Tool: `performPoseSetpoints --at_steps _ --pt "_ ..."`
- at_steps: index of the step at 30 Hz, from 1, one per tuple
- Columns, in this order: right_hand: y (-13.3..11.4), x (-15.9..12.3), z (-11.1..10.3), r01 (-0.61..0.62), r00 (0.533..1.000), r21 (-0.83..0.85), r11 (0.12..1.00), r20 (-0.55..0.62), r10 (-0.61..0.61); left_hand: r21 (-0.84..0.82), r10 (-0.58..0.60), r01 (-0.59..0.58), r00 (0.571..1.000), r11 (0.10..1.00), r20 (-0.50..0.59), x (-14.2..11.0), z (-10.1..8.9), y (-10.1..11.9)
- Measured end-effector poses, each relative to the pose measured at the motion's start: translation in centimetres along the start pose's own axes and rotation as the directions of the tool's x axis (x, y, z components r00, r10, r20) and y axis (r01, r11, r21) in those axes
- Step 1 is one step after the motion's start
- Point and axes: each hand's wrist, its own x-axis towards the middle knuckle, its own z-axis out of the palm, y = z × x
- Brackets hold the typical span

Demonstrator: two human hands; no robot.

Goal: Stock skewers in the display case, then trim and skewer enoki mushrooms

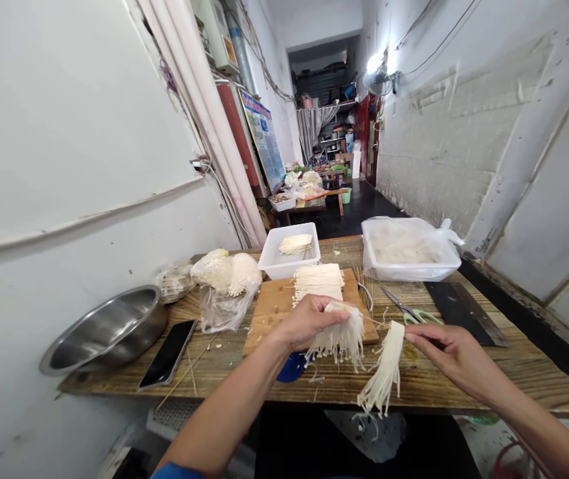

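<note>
My left hand (311,322) is closed around a skewer of enoki mushrooms (341,339), their thin stems fanning downward over the table's near edge. A bare stretch of the thin wooden skewer (377,321) runs from it to the right. At that skewer's far end, my right hand (444,342) pinches the top of a flat bunch of enoki (388,369), which hangs with its caps down. Whether the tip has gone through this bunch I cannot tell. Behind my left hand, finished-looking rows of enoki (319,281) lie on a bamboo cutting board (271,306).
A white tub (289,269) with enoki and a bag-covered tub (408,269) stand behind. Green-handled scissors (411,313) and a cleaver (464,313) lie right. Left are bagged enoki (227,283), a phone (168,354) and a steel bowl (107,332). A person (319,158) sits far back.
</note>
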Motion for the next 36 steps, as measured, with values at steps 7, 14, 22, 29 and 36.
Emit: performPoseSetpoints --at_steps 7,14,22,29,36 --pt "0.1 0.2 0.5 0.006 1.0 0.031 0.999 0.0 -0.006 0.016 -0.001 0.0 1.0 1.0 0.011 0.0 0.2 0.3" --pt "-0.9 0.7 0.5 -0.008 1.0 0.052 0.999 -0.012 0.009 -0.034 0.034 -0.034 0.999 0.999 0.011 0.6 1.0 -0.7" --pt "-1.0 0.1 0.3 0.147 0.983 0.008 0.989 -0.111 -0.145 0.325 0.278 -0.27 0.96 0.906 0.021 -1.0 1.5 1.5" --pt "-1.1 -1.6 0.1 0.478 0.839 -0.19 0.857 -0.191 -0.51 0.445 0.54 -0.549 0.826 0.708 0.159 -3.1 1.5 1.2" --pt "-0.8 -2.1 -0.4 0.532 0.828 -0.21 0.82 -0.072 -0.556 0.565 0.519 -0.672 0.735 0.478 0.436 -4.7 2.0 1.6"
